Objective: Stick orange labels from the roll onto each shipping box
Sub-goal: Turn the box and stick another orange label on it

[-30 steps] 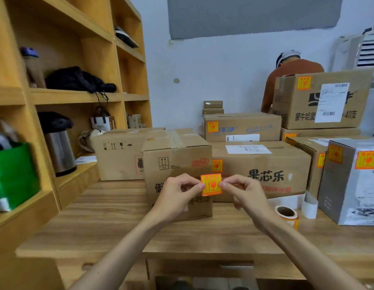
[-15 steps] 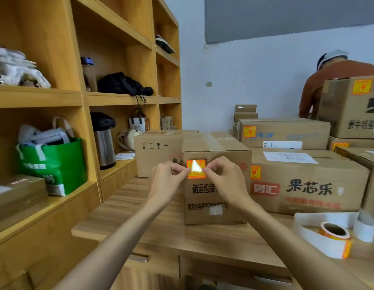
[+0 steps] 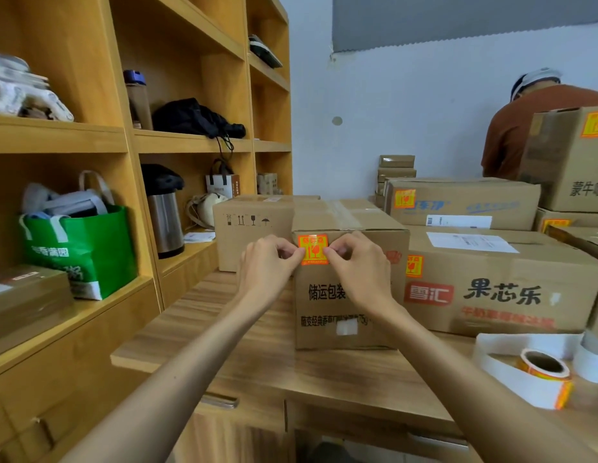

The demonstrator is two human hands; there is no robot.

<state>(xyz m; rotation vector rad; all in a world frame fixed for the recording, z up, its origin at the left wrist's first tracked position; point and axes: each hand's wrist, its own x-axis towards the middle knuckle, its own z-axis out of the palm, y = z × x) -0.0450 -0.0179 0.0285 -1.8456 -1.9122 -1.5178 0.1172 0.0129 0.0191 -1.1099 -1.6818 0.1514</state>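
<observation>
moved: orange label (image 3: 313,249) now lies flat on the box (image 3: 351,295) front, at its top left corner; earlier it was bowed.
left hand (image 3: 267,265): grip pinching label's left edge.
right hand (image 3: 357,265): grip pinching its right edge.
roll (image 3: 543,370): on bench (image 3: 257,345), right of box.

Left hand (image 3: 269,266), right hand (image 3: 358,266) on orange label (image 3: 313,248)

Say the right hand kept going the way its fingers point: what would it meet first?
The right hand would meet the orange label, whose edge it seems to pinch, then the box face behind it.
</observation>
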